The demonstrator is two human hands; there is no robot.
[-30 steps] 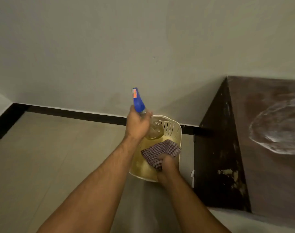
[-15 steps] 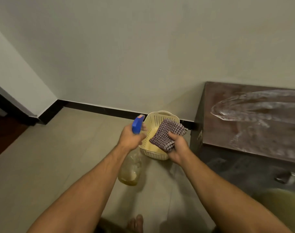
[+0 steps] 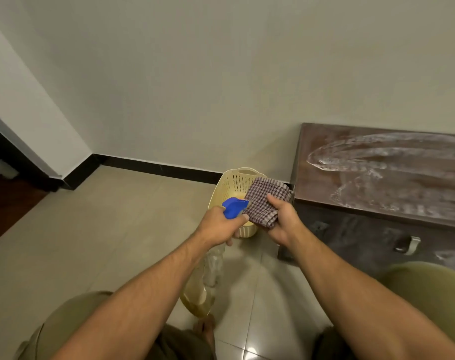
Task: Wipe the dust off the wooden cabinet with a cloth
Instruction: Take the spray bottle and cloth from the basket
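Item 1, left: your left hand [image 3: 218, 226] is wrapped tight around the neck of a spray bottle [image 3: 206, 271], forefinger near the trigger. The blue spray head [image 3: 234, 207] points at the cloth, almost touching it; the clear body hangs down below your fist with a little yellowish liquid at the bottom. Held this way, it looks set to dampen the cloth so dust will cling rather than scatter.

Item 2, centre: a cream perforated basket [image 3: 230, 184] stands on the tiled floor against the wall, just beside the cabinet, partly hidden behind both hands. Probably the carrier for your supplies.

Item 3, centre-right: your right hand [image 3: 282, 222] grips the checked cloth [image 3: 266, 203], folded into a pad, thumb on top and fingers beneath, face turned toward the nozzle.

Item 4, right: the wooden cabinet [image 3: 377, 178] stands low against the wall. Its dark top carries pale dust with curved streaks across it; its front, with a metal handle [image 3: 408, 245], also looks dusty. You have not yet brought the cloth to it; wiping remains.
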